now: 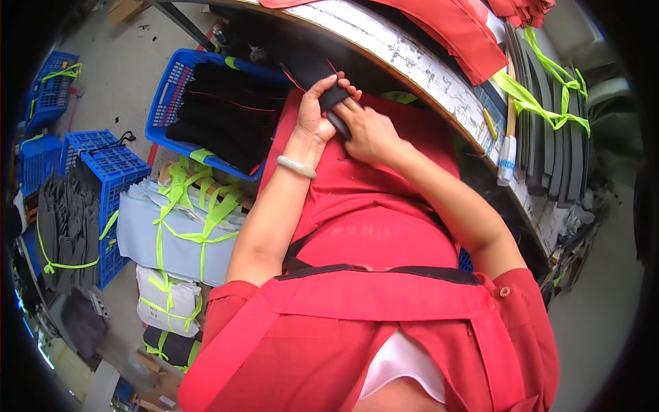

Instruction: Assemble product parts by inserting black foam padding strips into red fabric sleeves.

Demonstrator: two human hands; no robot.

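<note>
My left hand (317,110) and my right hand (369,132) meet over my lap, just below the table edge (412,65). Both grip a small black fabric piece (333,98) with a thin red line along one side. The left hand's fingers curl over its top; a pale bangle (296,167) sits on that wrist. The right hand pinches the piece's lower end. I wear a red garment with a red apron (364,226). How the piece's far end lies under the table is hidden in shadow.
A blue crate (168,89) of stacked black pieces stands at my left. Pale bundles (165,237) tied with neon green tape lie below it, beside more blue crates (103,168) and grey pieces. Red fabric (460,31) and dark strips (556,151) lie on the table.
</note>
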